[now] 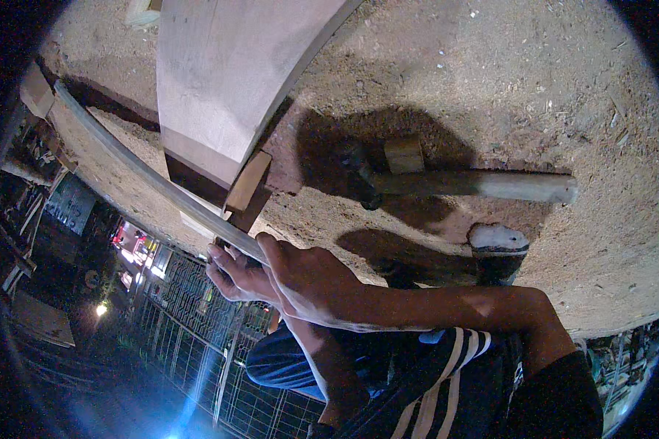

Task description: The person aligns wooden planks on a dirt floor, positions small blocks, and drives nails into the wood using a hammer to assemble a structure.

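Note:
A long, thin, curved wooden strip [135, 156] runs from the far left to my hands, its near end in their grip. My right hand [307, 282], its forearm coming in from the right, is closed around that end. Partly behind it, my left hand [240, 280] has its fingers bent around the strip from the other side; the right hand hides part of it. Beside the strip lies a wide, pale board [223, 80] with a curved edge. A small wooden block [249, 181] sits against the board's near end, close to my hands.
Sawdust covers the ground [564, 95]. To the right lies a hammer [483, 186] with a wooden handle, beside a small wood block [404, 155]. Nearer is a pale, rounded piece with a small hole [498, 238]. A wire mesh fence [190, 314] stands at the lower left.

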`<state>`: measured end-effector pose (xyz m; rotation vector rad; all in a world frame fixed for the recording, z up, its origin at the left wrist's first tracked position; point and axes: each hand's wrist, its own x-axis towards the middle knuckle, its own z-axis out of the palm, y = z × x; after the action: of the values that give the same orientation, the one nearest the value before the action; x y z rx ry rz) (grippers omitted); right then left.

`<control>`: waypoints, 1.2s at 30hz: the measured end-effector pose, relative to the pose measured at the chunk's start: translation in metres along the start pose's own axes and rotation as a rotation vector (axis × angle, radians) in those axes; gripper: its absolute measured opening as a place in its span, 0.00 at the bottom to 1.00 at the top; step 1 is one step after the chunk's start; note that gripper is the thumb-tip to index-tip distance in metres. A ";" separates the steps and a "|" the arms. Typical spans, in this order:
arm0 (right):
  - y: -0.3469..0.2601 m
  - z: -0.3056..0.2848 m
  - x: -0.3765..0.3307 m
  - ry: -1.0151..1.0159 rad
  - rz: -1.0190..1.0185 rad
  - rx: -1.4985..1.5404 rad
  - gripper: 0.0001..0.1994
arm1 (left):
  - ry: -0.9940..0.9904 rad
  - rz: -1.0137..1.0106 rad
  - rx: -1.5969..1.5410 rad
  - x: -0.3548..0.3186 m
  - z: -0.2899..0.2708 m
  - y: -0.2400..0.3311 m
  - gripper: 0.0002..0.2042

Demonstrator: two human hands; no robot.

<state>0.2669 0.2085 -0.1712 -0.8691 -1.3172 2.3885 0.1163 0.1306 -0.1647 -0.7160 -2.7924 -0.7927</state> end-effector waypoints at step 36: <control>0.003 0.002 -0.004 0.154 -0.109 -0.557 0.29 | -0.118 1.067 0.928 0.029 -0.015 -0.043 0.25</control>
<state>0.2688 0.2040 -0.1712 -1.0586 -1.9426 1.8468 0.0705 0.1027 -0.1634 -1.6970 -1.9343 0.6753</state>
